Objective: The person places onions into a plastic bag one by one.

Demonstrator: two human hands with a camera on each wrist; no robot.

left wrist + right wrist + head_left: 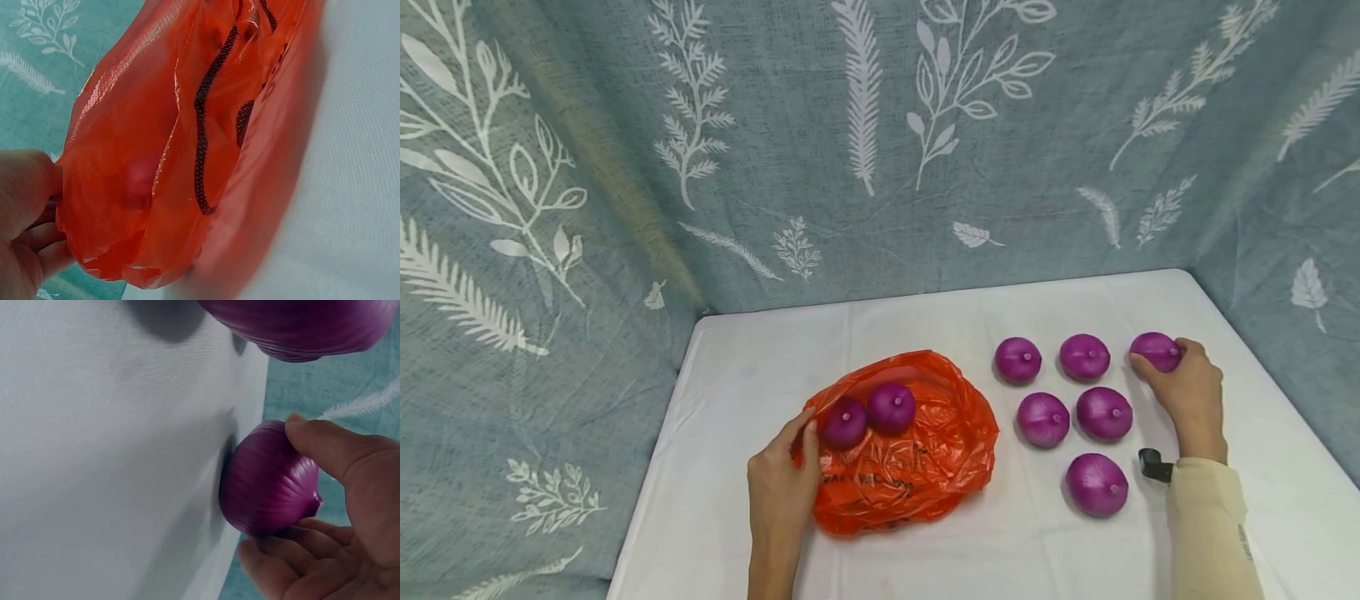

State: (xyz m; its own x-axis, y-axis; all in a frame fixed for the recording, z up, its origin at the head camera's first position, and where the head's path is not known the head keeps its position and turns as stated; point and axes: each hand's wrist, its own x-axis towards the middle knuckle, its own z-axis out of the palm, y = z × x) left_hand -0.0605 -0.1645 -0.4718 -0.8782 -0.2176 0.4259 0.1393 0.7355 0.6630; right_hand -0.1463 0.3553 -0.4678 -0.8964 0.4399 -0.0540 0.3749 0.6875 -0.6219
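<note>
onion in hand: round purple onion point(1156, 350) at far right of the back row, resting on the white tabletop point(760, 358)
right hand point(1183, 392): grip curled around that onion, thumb and fingers on opposite sides
left hand point(782, 492): grip pinches the crumpled orange plastic bag point(910, 467) at its rim
bag: two onions at its mouth
row: five more onions alongside
tip: judged best to keep the hold gentle and the bag rim pinned

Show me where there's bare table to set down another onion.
Bare cloth lies behind the orange bag, toward the curtain, and at the table's left edge. The right side is crowded: six onions, the right hand gripping the far-right onion.
</note>
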